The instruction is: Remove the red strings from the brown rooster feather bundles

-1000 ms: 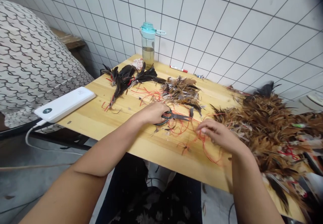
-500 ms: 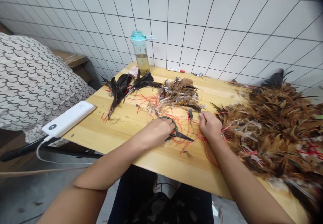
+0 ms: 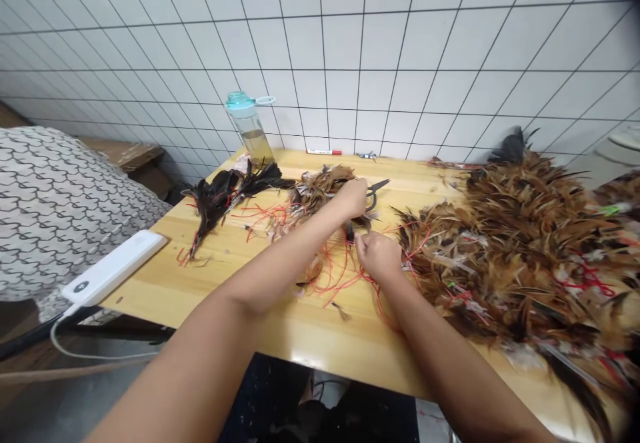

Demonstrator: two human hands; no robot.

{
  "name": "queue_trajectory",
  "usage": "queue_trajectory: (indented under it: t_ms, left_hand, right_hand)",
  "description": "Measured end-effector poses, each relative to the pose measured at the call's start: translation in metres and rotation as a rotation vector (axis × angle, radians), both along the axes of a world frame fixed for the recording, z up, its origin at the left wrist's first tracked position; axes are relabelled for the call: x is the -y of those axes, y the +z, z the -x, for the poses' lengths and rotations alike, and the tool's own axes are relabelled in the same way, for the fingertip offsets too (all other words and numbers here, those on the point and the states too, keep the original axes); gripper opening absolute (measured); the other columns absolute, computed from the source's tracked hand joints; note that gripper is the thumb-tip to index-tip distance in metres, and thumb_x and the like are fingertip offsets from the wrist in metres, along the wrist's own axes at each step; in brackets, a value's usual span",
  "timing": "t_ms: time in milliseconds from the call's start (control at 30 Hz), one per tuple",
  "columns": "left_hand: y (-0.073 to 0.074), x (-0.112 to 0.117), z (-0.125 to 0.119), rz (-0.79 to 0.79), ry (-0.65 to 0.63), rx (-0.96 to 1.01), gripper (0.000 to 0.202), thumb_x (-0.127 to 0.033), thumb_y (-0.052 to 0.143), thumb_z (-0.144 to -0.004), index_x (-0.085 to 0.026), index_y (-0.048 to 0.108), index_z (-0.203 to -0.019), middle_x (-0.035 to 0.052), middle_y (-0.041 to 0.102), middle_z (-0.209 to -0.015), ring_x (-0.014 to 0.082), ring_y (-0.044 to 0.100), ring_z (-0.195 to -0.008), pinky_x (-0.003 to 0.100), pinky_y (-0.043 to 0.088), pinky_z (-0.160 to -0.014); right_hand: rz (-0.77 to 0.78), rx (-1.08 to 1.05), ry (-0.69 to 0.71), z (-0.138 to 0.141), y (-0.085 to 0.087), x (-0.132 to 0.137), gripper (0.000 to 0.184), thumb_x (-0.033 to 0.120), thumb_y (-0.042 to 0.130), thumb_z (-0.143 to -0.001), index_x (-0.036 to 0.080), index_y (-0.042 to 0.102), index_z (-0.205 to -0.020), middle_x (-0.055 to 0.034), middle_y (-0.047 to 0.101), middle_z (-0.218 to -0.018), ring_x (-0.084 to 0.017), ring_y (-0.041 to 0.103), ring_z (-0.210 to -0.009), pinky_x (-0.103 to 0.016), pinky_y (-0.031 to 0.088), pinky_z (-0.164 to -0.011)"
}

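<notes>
My left hand (image 3: 354,198) reaches over the pile of brown feathers (image 3: 320,183) and is closed on the handles of dark scissors (image 3: 376,193). The blades point away to the right. Closer to me, my right hand (image 3: 381,255) is closed, thumb against the fingers; what it pinches, if anything, is too small to make out. Beside its thumb lies a small dark feather (image 3: 349,232). Red strings (image 3: 336,276) are strewn over the table left of and below my right hand.
A large heap of brown feathers (image 3: 540,243) covers the table's right side. Black feather bundles (image 3: 217,196) lie at left, near a water bottle (image 3: 253,133). A red-and-white marker (image 3: 324,152) lies by the tiled wall. A white power bank (image 3: 115,266) sits at the left edge.
My left hand has carried the scissors away from me, from the strings to beside the brown feather pile. My right hand has shifted slightly, still closed. The camera view has also shifted.
</notes>
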State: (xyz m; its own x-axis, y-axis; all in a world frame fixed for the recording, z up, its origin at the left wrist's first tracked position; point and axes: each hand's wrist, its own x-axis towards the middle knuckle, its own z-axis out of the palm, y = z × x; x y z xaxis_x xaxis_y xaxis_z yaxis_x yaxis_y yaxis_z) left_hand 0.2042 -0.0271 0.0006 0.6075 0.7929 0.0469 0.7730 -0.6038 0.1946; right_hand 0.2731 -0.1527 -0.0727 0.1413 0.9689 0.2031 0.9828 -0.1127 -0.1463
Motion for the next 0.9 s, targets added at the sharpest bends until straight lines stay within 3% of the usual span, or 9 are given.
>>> queue_trajectory:
  t_ms: [133,167,267,367,467,533,633,767,900]
  left_hand:
    - [-0.022,-0.003,-0.058,0.03,-0.007,-0.015,0.036,-0.035,0.061,-0.091,-0.015,0.058,-0.121,0.0114,0.06,-0.121,0.0206,0.061,-0.107,0.038,0.054,-0.09]
    - [-0.025,-0.004,-0.065,0.031,-0.017,-0.007,0.033,-0.031,0.061,-0.091,-0.012,0.059,-0.119,0.0126,0.062,-0.117,0.0198,0.062,-0.106,0.035,0.053,-0.089]
    - [-0.027,-0.008,-0.075,0.024,-0.071,0.035,0.023,-0.014,0.056,-0.091,-0.004,0.063,-0.111,0.0164,0.067,-0.108,0.0174,0.063,-0.102,0.026,0.047,-0.085]
    - [-0.016,-0.015,-0.064,-0.008,-0.151,0.148,0.022,-0.014,0.056,-0.088,-0.003,0.066,-0.105,0.0169,0.068,-0.109,0.0188,0.063,-0.102,0.028,0.044,-0.085]
    - [0.002,-0.018,-0.028,-0.075,-0.147,0.255,0.027,-0.015,0.055,-0.088,-0.009,0.064,-0.113,0.013,0.064,-0.119,0.019,0.058,-0.11,0.031,0.042,-0.095]
    - [0.012,-0.016,0.01,-0.139,-0.145,0.387,0.021,-0.013,0.057,-0.086,-0.012,0.067,-0.104,0.009,0.066,-0.11,0.0181,0.06,-0.103,0.032,0.044,-0.092]
    - [0.014,-0.006,0.078,-0.061,-0.138,0.439,0.015,-0.017,0.061,-0.082,-0.015,0.069,-0.094,0.0044,0.067,-0.095,0.0148,0.061,-0.086,0.029,0.047,-0.083]
    - [-0.009,0.01,0.155,0.174,-0.211,0.349,0.019,-0.018,0.061,-0.081,-0.016,0.07,-0.097,0.0039,0.067,-0.094,0.0129,0.061,-0.082,0.026,0.047,-0.079]
    - [-0.044,0.025,0.182,0.163,-0.263,0.352,0.03,-0.025,0.065,-0.082,-0.019,0.068,-0.111,0.0067,0.065,-0.104,0.0157,0.059,-0.094,0.028,0.046,-0.085]
  right_hand:
    - [-0.026,0.006,0.037,-0.004,-0.005,0.0,0.043,0.036,0.037,-0.097,0.019,0.073,-0.081,-0.0089,0.075,-0.086,-0.018,0.066,-0.073,-0.028,0.031,-0.059]
    - [-0.034,0.006,0.046,-0.005,-0.006,0.0,0.04,0.034,0.039,-0.097,0.019,0.072,-0.082,-0.0091,0.075,-0.087,-0.018,0.066,-0.074,-0.028,0.032,-0.06]
    - [-0.054,0.005,0.064,-0.006,-0.008,0.0,0.038,0.032,0.04,-0.096,0.018,0.072,-0.082,-0.0098,0.074,-0.086,-0.017,0.066,-0.072,-0.029,0.032,-0.059]
    - [-0.086,-0.012,0.056,-0.006,-0.008,0.0,0.045,0.037,0.036,-0.098,0.018,0.073,-0.081,-0.0105,0.074,-0.084,-0.017,0.064,-0.068,-0.029,0.03,-0.057]
    - [-0.112,-0.046,0.034,-0.006,-0.009,0.0,0.047,0.041,0.036,-0.099,0.019,0.073,-0.079,-0.0104,0.073,-0.082,-0.016,0.062,-0.065,-0.028,0.028,-0.056]
    - [-0.119,-0.059,0.022,-0.006,-0.01,-0.001,0.046,0.041,0.038,-0.098,0.018,0.073,-0.079,-0.0101,0.072,-0.081,-0.015,0.061,-0.064,-0.028,0.026,-0.056]
    - [-0.122,-0.054,0.016,-0.008,-0.012,-0.004,0.047,0.042,0.038,-0.098,0.018,0.073,-0.078,-0.0097,0.072,-0.081,-0.015,0.059,-0.065,-0.029,0.024,-0.056]
    - [-0.128,-0.024,-0.021,-0.011,-0.013,-0.007,0.046,0.042,0.039,-0.097,0.018,0.072,-0.076,-0.0089,0.072,-0.082,-0.014,0.056,-0.064,-0.028,0.02,-0.055]
    - [-0.187,0.027,-0.014,-0.011,-0.016,-0.009,0.046,0.041,0.04,-0.096,0.015,0.071,-0.074,-0.0093,0.07,-0.076,-0.013,0.053,-0.06,-0.028,0.019,-0.054]
